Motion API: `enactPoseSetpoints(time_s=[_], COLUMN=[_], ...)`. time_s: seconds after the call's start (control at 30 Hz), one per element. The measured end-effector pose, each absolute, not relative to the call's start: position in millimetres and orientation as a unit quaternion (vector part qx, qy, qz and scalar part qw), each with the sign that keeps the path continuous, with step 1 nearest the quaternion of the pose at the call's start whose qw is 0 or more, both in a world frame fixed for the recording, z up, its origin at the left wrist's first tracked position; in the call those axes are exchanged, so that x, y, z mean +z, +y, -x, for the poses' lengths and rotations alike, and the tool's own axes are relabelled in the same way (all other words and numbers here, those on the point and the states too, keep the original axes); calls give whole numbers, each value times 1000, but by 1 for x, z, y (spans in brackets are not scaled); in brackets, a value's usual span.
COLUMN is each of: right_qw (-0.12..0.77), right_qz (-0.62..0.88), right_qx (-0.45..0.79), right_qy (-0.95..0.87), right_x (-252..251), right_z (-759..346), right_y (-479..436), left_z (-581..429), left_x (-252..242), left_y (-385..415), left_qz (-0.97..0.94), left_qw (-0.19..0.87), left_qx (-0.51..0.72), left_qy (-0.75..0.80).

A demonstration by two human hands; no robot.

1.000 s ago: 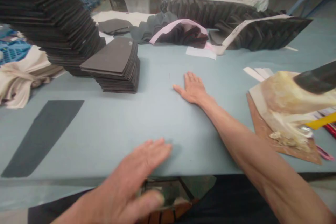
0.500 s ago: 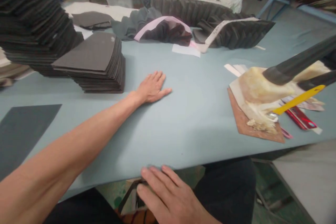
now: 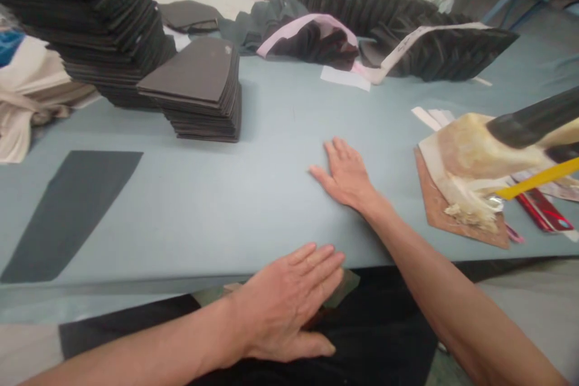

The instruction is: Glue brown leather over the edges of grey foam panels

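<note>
My right hand [image 3: 347,176] lies palm down on the pale blue-grey tabletop [image 3: 217,205], thumb and fingers apart, with nothing in it. My left hand [image 3: 289,301] is nearer to me, at the table's front edge, its fingers stretched out flat and its thumb held away; it holds nothing I can see. At the left, a single dark grey cut piece [image 3: 75,211] rests flat on the table. Farther back, a short stack of dark pieces [image 3: 194,81] stands beside a tall, leaning stack of dark pieces [image 3: 104,30].
On the right, cream-crusted containers with dark handles [image 3: 470,145] and a yellow-handled tool [image 3: 538,178] sit on a brown board [image 3: 434,211], with a red box [image 3: 545,208] beside them. Bundled dark pieces [image 3: 443,51] line the back. Pale cloth [image 3: 27,90] lies far left.
My left hand has drawn back from the table's middle to the front edge. My right hand has reached forward from the edge onto the tabletop. The view has shifted to the left.
</note>
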State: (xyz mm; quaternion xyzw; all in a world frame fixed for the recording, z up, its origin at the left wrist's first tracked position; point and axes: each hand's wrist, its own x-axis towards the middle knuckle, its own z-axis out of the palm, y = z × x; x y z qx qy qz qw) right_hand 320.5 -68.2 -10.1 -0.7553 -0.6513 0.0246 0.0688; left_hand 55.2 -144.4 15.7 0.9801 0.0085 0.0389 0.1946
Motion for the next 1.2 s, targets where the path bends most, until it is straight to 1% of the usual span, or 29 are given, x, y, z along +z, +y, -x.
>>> enactPoseSetpoints(time_s=[0.07,0.13,0.2,0.23,0.3,0.33,0.37,0.47,0.53,0.63,0.67,0.7,0.73,0.8,0.87,0.9,0.97,1.03,1.1,1.2], right_qw=[71,99,126,142,154,163,173,232,272,243,211,151,129,109,98,95,87,67,43,46], right_qz=[704,630,563,534,502,482,460,399,420,663,743,806,828,842,846,843,830,800,753,693], right_qx=[47,66,72,74,99,108,120,134,109,16,-7,-6,3,21,30,36,49,51,41,27], right_qy=[-705,-768,-813,-830,-845,-854,-863,-877,-859,-708,-636,-573,-546,-528,-524,-528,-548,-594,-655,-719], right_x=[-9,-11,-14,-14,-9,-3,4,25,34,35,33,30,26,18,9,5,-2,-7,-10,-12], right_z=[-280,-238,-200,-186,-167,-163,-163,-187,-224,-301,-328,-352,-373,-403,-417,-419,-417,-406,-386,-335], right_y=[-89,-123,-161,-179,-209,-221,-230,-241,-231,-187,-167,-145,-123,-83,-54,-45,-37,-43,-62,-115], left_z=[-41,-24,-5,5,19,23,24,13,1,-12,-14,-15,-16,-15,-12,-10,-1,13,27,44], left_x=[20,26,34,36,36,33,27,5,-6,-10,-8,-4,0,8,14,15,16,16,17,22], left_y=[-156,-157,-141,-126,-89,-70,-53,-33,-49,-98,-115,-130,-144,-166,-181,-186,-191,-186,-172,-140], left_qz=[-966,-942,-925,-923,-909,-899,-904,-935,-955,-977,-979,-980,-981,-979,-965,-957,-943,-935,-922,-894], left_qw=[252,323,350,334,269,241,208,144,104,88,94,105,121,178,257,290,324,307,258,185], left_qx=[57,94,147,184,245,252,228,113,92,101,100,99,91,51,16,18,67,156,233,296], left_qy=[-5,-18,10,56,202,264,297,303,261,169,149,134,122,87,41,27,33,89,172,282])
